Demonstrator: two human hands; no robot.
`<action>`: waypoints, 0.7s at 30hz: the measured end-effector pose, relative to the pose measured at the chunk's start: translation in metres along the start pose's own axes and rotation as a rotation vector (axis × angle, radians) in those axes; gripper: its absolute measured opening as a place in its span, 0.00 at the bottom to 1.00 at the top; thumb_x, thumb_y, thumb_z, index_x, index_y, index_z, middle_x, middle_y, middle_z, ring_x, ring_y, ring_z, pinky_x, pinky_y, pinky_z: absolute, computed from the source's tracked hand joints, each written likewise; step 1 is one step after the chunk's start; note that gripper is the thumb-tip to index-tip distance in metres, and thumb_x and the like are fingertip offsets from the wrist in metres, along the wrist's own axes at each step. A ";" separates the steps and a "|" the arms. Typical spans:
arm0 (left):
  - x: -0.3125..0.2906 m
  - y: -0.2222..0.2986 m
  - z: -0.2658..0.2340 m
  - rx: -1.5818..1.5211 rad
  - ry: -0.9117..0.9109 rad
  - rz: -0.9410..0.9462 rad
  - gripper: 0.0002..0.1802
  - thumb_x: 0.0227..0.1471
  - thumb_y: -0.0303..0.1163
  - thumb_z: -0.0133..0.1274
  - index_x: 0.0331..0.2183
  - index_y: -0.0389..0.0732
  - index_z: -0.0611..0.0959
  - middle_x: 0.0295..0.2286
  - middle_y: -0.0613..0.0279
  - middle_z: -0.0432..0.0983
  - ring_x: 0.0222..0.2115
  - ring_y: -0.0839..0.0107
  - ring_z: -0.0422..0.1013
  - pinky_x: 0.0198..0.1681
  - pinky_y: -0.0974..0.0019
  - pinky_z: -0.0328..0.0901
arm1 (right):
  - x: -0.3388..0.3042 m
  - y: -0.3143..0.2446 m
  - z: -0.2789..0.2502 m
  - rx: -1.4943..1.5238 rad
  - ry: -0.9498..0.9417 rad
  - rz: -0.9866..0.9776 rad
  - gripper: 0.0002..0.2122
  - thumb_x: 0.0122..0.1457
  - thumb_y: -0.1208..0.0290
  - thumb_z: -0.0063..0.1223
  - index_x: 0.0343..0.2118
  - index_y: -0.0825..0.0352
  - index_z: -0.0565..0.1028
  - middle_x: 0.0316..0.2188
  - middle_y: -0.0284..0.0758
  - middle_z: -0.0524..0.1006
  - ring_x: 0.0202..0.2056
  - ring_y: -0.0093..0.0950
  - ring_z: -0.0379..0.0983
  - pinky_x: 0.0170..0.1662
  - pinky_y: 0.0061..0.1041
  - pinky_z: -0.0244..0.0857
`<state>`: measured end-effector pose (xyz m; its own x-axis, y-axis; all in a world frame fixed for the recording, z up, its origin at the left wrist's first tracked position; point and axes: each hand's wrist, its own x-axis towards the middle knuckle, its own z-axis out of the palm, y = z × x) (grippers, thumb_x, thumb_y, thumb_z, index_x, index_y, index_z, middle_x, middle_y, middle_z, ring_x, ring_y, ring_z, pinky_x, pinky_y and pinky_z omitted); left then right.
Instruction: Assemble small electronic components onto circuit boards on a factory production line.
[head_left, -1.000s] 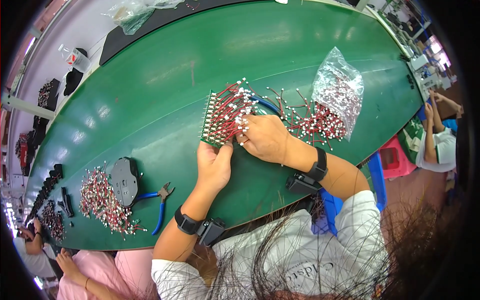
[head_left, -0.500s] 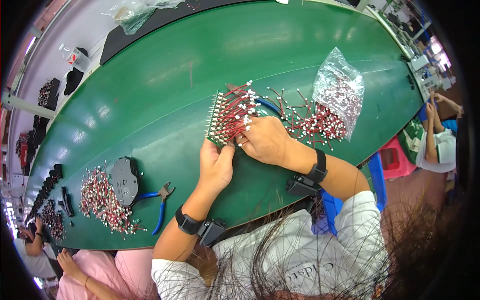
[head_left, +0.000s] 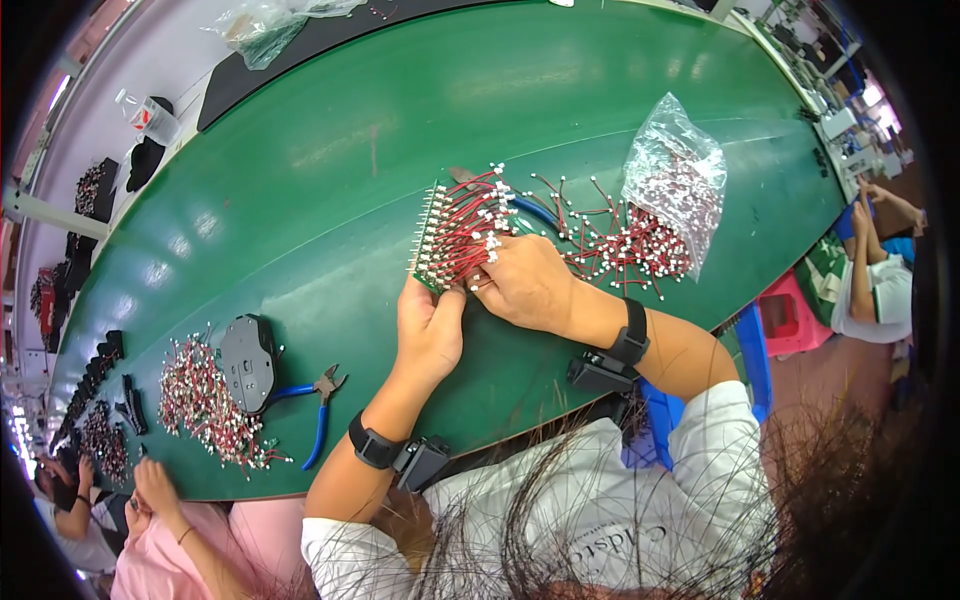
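Note:
My left hand point(head_left: 430, 335) grips the lower end of a green circuit board point(head_left: 428, 235), held tilted above the green table. Rows of metal pins stick out of its left side, and many red-and-black wires point(head_left: 465, 235) with white plugs fan out to the right. At the board's lower right corner, my right hand point(head_left: 530, 285) is closed in a pinch, its fingertips among the lowest wires; what they hold is hidden. Behind the board lies a blue-handled tool point(head_left: 535, 208), partly covered. To the right, loose wire leads point(head_left: 640, 248) spill from a clear plastic bag point(head_left: 675, 165).
On the left lie another heap of wire leads point(head_left: 205, 400), a dark flat housing point(head_left: 249, 362) and blue-handled cutters point(head_left: 320, 420). A co-worker in pink point(head_left: 205, 540) sits at the lower left. A blue bin point(head_left: 755, 360) and red stool point(head_left: 785, 315) stand beyond the table's right edge.
My hands and the board have barely moved. The co-worker's hand at the lower left has risen to the table edge.

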<state>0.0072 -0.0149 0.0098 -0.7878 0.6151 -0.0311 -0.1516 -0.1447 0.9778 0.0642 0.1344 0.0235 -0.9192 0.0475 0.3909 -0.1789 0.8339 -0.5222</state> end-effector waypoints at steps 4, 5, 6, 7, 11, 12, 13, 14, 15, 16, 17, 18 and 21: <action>0.004 -0.004 0.000 -0.100 0.065 0.017 0.19 0.51 0.16 0.44 0.46 0.36 0.73 0.36 0.67 0.73 0.30 0.83 0.68 0.29 0.78 0.61 | -0.001 0.002 0.001 0.008 0.003 0.001 0.06 0.52 0.74 0.53 0.33 0.65 0.74 0.24 0.40 0.75 0.26 0.44 0.73 0.29 0.41 0.68; 0.005 -0.005 0.003 -0.100 0.065 0.016 0.19 0.51 0.16 0.44 0.46 0.36 0.73 0.36 0.67 0.73 0.30 0.83 0.68 0.29 0.78 0.61 | -0.001 0.002 0.001 -0.003 0.018 -0.017 0.06 0.52 0.74 0.53 0.33 0.65 0.74 0.24 0.41 0.75 0.25 0.44 0.73 0.28 0.41 0.68; 0.005 -0.004 0.007 -0.153 0.095 0.028 0.18 0.51 0.16 0.44 0.46 0.37 0.73 0.35 0.68 0.74 0.29 0.84 0.67 0.28 0.78 0.61 | -0.002 0.003 0.001 -0.015 0.033 -0.036 0.06 0.52 0.74 0.53 0.33 0.65 0.74 0.24 0.41 0.75 0.25 0.44 0.73 0.28 0.41 0.68; 0.005 -0.004 0.009 -0.206 0.124 0.040 0.18 0.50 0.16 0.44 0.45 0.37 0.73 0.34 0.68 0.74 0.27 0.84 0.67 0.26 0.78 0.60 | -0.001 0.002 0.000 -0.014 0.033 -0.036 0.06 0.52 0.74 0.53 0.33 0.65 0.74 0.24 0.41 0.75 0.25 0.44 0.73 0.28 0.41 0.68; 0.005 -0.003 0.003 -0.157 0.063 0.028 0.19 0.50 0.16 0.43 0.45 0.37 0.73 0.34 0.68 0.74 0.28 0.83 0.67 0.27 0.78 0.61 | 0.001 0.000 -0.002 -0.012 0.036 -0.038 0.06 0.51 0.74 0.53 0.33 0.65 0.73 0.25 0.40 0.75 0.25 0.43 0.73 0.27 0.40 0.68; 0.004 -0.002 0.004 -0.154 0.070 0.024 0.20 0.50 0.15 0.43 0.46 0.37 0.73 0.35 0.68 0.74 0.27 0.83 0.67 0.27 0.78 0.60 | 0.000 0.001 -0.002 -0.010 0.034 -0.033 0.06 0.51 0.74 0.53 0.33 0.65 0.73 0.25 0.40 0.75 0.25 0.43 0.73 0.27 0.39 0.68; 0.004 -0.002 0.004 -0.151 0.078 0.018 0.20 0.50 0.15 0.43 0.46 0.37 0.73 0.35 0.67 0.74 0.27 0.84 0.68 0.26 0.79 0.60 | 0.001 0.000 -0.003 -0.010 0.034 -0.033 0.06 0.51 0.74 0.53 0.33 0.65 0.73 0.25 0.40 0.75 0.25 0.43 0.73 0.27 0.39 0.68; 0.004 -0.002 0.003 -0.151 0.078 0.017 0.20 0.50 0.15 0.43 0.46 0.37 0.73 0.35 0.67 0.74 0.27 0.84 0.68 0.26 0.79 0.60 | 0.001 -0.002 -0.004 -0.002 0.030 -0.017 0.05 0.53 0.71 0.53 0.31 0.65 0.74 0.25 0.41 0.76 0.26 0.43 0.74 0.28 0.40 0.69; 0.004 -0.003 0.002 -0.165 0.065 0.007 0.21 0.49 0.15 0.42 0.47 0.37 0.73 0.36 0.66 0.74 0.30 0.82 0.69 0.29 0.77 0.62 | 0.002 -0.003 -0.004 0.006 0.026 0.000 0.07 0.54 0.67 0.52 0.29 0.66 0.74 0.25 0.41 0.76 0.27 0.43 0.75 0.28 0.41 0.69; 0.005 -0.002 0.002 -0.178 0.052 -0.002 0.22 0.49 0.14 0.42 0.47 0.37 0.72 0.37 0.65 0.75 0.32 0.80 0.70 0.31 0.76 0.64 | 0.002 -0.002 -0.003 0.006 0.027 -0.001 0.07 0.54 0.67 0.52 0.29 0.66 0.74 0.25 0.41 0.76 0.27 0.43 0.75 0.28 0.41 0.69; 0.005 -0.001 0.003 -0.178 0.052 -0.002 0.22 0.49 0.14 0.42 0.47 0.37 0.72 0.37 0.65 0.75 0.32 0.80 0.70 0.31 0.76 0.64 | 0.001 -0.001 -0.002 0.020 0.030 -0.016 0.07 0.54 0.68 0.52 0.29 0.66 0.74 0.25 0.41 0.76 0.27 0.43 0.75 0.28 0.41 0.69; 0.005 0.000 0.005 -0.211 0.055 0.002 0.22 0.49 0.14 0.42 0.48 0.36 0.72 0.39 0.63 0.74 0.36 0.78 0.71 0.35 0.74 0.65 | 0.001 0.000 -0.002 0.035 0.034 -0.031 0.07 0.53 0.68 0.52 0.29 0.66 0.74 0.25 0.41 0.76 0.27 0.43 0.75 0.29 0.41 0.69; 0.005 -0.003 0.001 -0.231 0.026 -0.003 0.24 0.49 0.13 0.41 0.49 0.36 0.70 0.43 0.60 0.73 0.42 0.73 0.71 0.43 0.69 0.66 | 0.001 -0.001 -0.003 0.026 0.036 -0.028 0.07 0.53 0.68 0.52 0.29 0.66 0.74 0.25 0.41 0.77 0.28 0.42 0.75 0.29 0.41 0.69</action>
<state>0.0042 -0.0104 0.0066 -0.8021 0.5958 -0.0419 -0.2839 -0.3187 0.9043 0.0643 0.1353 0.0269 -0.9004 0.0445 0.4327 -0.2140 0.8208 -0.5297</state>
